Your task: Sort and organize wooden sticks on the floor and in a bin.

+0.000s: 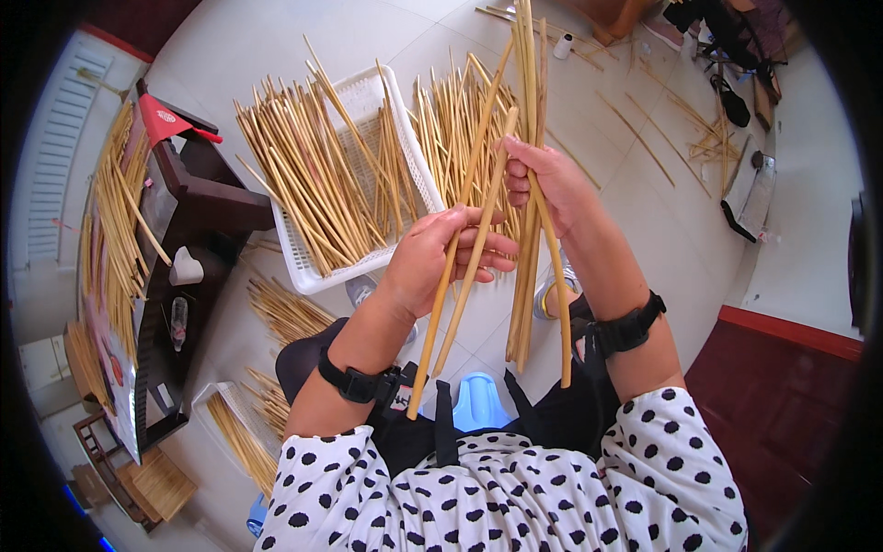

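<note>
Thin, straight tan sticks are in both of my hands. My left hand (pixel 416 262) is closed around two slanting sticks (pixel 426 363), its fingers partly extended toward the right. Higher and to the right, my right hand (pixel 559 184) grips a bundle of sticks (pixel 526 294) that stands nearly upright, with one stick splayed out at its lower end. The top of one left-hand stick reaches close to my right thumb; whether they touch I cannot tell. Just beyond my hands, a white plastic basket (pixel 296 267) holds many similar sticks, and another pile (pixel 451 138) lies against its right side.
A dark table (pixel 207 198) at the left carries more sticks (pixel 120 230), a red cloth and a white cup (pixel 186 267). Another stick-filled basket (pixel 207 394) stands below it. Loose sticks (pixel 658 152) lie scattered on the tiled floor at right. A blue plastic object (pixel 478 402) is between my legs.
</note>
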{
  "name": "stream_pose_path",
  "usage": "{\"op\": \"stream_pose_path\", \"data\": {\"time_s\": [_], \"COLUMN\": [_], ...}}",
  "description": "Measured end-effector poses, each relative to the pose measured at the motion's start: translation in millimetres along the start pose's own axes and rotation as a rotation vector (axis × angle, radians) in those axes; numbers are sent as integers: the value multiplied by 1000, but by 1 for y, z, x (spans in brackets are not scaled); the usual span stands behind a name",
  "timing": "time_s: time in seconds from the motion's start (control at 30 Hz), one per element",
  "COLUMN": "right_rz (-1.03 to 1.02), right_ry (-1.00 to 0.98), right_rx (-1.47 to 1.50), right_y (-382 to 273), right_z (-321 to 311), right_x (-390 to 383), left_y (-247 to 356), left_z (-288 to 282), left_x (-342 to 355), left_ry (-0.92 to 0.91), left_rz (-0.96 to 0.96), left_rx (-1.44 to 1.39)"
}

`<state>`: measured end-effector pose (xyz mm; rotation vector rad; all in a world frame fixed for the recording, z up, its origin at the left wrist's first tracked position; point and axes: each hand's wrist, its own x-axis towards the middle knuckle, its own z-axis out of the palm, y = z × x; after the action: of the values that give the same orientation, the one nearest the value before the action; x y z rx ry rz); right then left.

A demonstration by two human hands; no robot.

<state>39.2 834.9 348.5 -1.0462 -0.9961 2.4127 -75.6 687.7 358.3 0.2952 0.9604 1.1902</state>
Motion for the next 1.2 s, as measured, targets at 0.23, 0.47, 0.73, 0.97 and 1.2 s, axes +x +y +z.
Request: {"op": "stream_pose_path", "data": {"time_s": [0.23, 0.47, 0.73, 0.97, 1.2], "right_rz": [10, 2, -29, -42, -255], "right_ry": [2, 26, -3, 5, 220], "right_rx": [37, 48, 54, 103, -173], "right_y": [-2, -6, -2, 10, 34], "right_z": [-2, -7, -2, 4, 18], "right_x": [2, 2, -3, -3, 4], "left_y": [-3, -4, -13, -28, -37], "left_z": [-2, -3, -20, 6, 22], "left_x": [-1, 5, 16, 14, 21], "left_ry": [-19, 66, 374, 150, 265], "left_rz": [-60, -62, 224, 236, 360], "left_rx": [-39, 2, 91, 55, 367]}}
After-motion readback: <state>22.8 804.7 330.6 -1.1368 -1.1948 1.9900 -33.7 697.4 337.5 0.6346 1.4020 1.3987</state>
